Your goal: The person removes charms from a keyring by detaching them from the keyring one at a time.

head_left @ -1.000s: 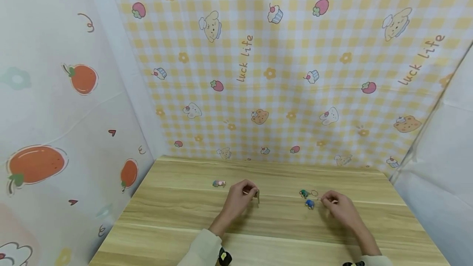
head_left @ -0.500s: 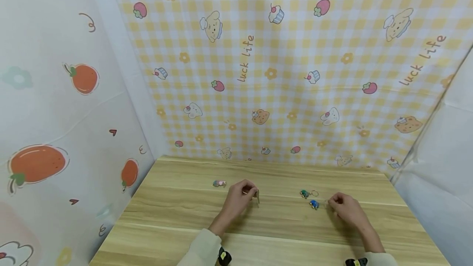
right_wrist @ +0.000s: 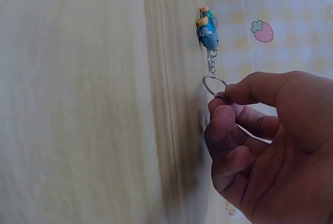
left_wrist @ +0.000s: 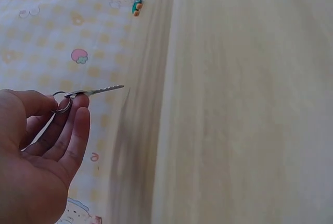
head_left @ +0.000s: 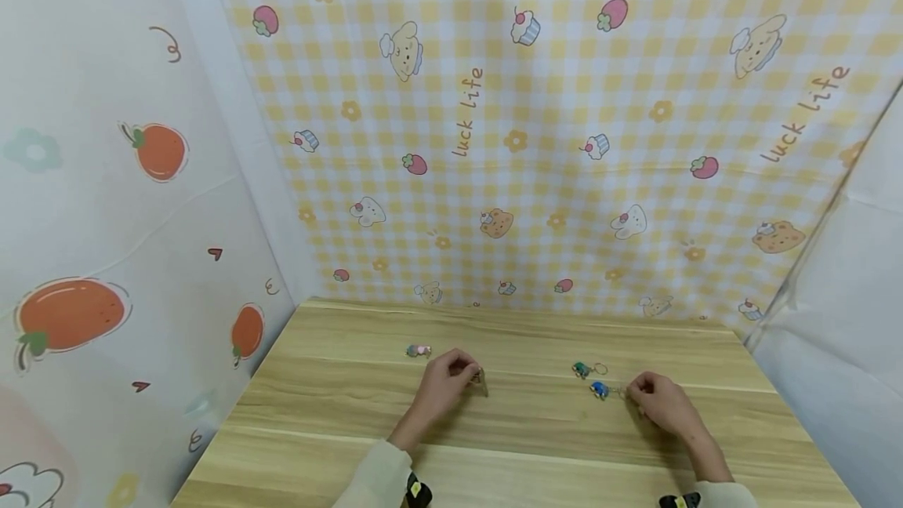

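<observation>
My left hand [head_left: 440,389] pinches a metal key [left_wrist: 106,89] and its small ring [left_wrist: 64,107] between thumb and fingers. The key sticks out beyond the fingertips, above the wooden table. On the right, my right hand [head_left: 666,404] pinches the split ring [right_wrist: 208,86] of a keychain with a blue figure [right_wrist: 209,35]. A short chain joins ring and figure, stretched to the left of the fingers in the head view. Just behind the blue figure lies a keychain with a green figure [head_left: 581,369], its own ring beside it.
A pink and teal keychain charm [head_left: 418,350] lies behind and left of my left hand. The wooden table [head_left: 522,437] ends at a yellow checked cloth [head_left: 550,179] at the back. White cloths hang on both sides [head_left: 839,288].
My right hand has moved right, drawing the blue figure keychain a little rightward, away from the green one. My left hand has shifted slightly left and nearer with the key.
</observation>
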### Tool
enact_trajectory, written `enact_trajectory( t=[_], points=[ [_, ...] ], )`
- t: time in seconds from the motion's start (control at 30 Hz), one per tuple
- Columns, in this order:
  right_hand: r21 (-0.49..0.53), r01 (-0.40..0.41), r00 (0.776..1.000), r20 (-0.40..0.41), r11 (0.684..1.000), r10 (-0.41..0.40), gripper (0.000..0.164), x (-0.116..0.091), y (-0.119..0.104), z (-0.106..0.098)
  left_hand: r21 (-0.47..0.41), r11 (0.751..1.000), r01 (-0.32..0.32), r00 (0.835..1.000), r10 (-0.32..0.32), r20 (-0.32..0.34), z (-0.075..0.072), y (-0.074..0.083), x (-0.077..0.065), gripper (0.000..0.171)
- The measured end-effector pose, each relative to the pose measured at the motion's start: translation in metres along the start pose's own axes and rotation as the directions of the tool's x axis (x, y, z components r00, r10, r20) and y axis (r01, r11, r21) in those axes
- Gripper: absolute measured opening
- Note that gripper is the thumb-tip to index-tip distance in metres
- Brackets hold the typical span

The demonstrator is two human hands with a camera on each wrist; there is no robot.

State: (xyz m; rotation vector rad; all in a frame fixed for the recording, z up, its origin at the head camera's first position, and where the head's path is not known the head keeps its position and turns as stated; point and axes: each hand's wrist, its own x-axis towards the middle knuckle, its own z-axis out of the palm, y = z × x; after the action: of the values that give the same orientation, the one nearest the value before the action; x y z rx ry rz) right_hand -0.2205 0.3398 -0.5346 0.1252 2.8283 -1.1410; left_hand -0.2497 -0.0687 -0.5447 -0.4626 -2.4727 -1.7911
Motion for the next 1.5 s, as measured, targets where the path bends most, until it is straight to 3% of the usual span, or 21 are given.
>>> enact_trajectory(
  t=[0.27, 0.53, 0.93, 1.1, 1.5],
  points=[
    [0.005, -0.003, 1.000, -0.004, 1.000, 0.003, 0.019, 0.000, 0.001, 0.000, 0.065, 0.997, 0.046, 0.999, -0.046, -0.004, -0.012, -0.014, -0.006, 0.009],
    [0.018, -0.011, 1.000, -0.003, 1.000, 0.011, 0.019, 0.002, 0.001, 0.002, 0.205, 0.978, 0.024, 0.999, -0.029, 0.022, -0.022, -0.020, -0.007, 0.007],
    [0.053, 0.004, 1.000, -0.010, 0.999, -0.003, 0.019, 0.000, -0.004, 0.006, 0.304, 0.952, -0.027, 0.999, 0.014, 0.046, -0.028, -0.023, -0.007, 0.005],
    [0.066, 0.008, 1.000, -0.011, 0.998, -0.007, 0.019, -0.001, -0.007, 0.007, 0.306, 0.952, -0.032, 0.999, 0.025, 0.025, -0.030, -0.025, -0.004, 0.008],
    [0.062, 0.047, 0.999, -0.030, 0.997, -0.046, 0.020, 0.002, -0.016, 0.010, 0.301, 0.953, 0.023, 1.000, -0.023, -0.004, -0.042, -0.022, 0.000, 0.013]
  ],
)
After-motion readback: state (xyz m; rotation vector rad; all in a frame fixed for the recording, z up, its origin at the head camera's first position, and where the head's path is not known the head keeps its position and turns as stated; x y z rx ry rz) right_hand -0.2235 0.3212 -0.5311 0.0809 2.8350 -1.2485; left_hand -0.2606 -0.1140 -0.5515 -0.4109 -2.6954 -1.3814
